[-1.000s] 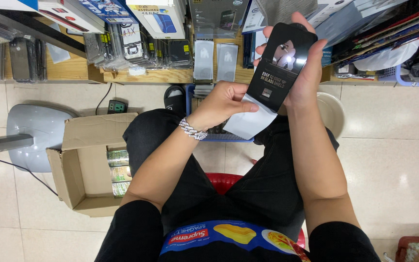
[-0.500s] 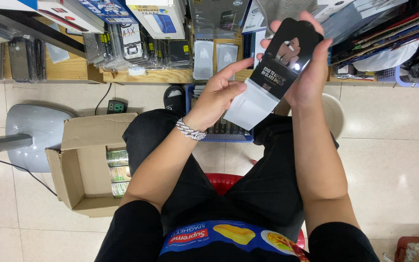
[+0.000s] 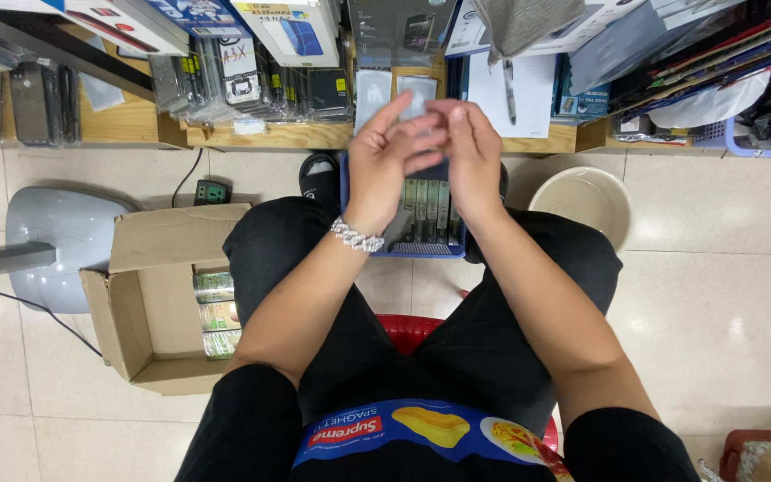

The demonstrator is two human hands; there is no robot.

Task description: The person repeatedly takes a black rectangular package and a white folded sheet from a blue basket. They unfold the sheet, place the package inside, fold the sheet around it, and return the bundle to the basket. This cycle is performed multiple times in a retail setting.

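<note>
So the black-and-white packet I was holding up a second ago has dropped out of sight. Now my left hand (image 3: 384, 165) and right hand (image 3: 470, 153) are pressed together over the blue basket (image 3: 435, 234); can't tell what they grip, if anything.

One head-worn camera looks steeply down, close above the seated lap (image 3: 457, 357).

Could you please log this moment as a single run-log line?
left hand: raised, fingers meeting right hand | held item: cannot tell | below: blue basket | person's left: open cardboard box
</note>
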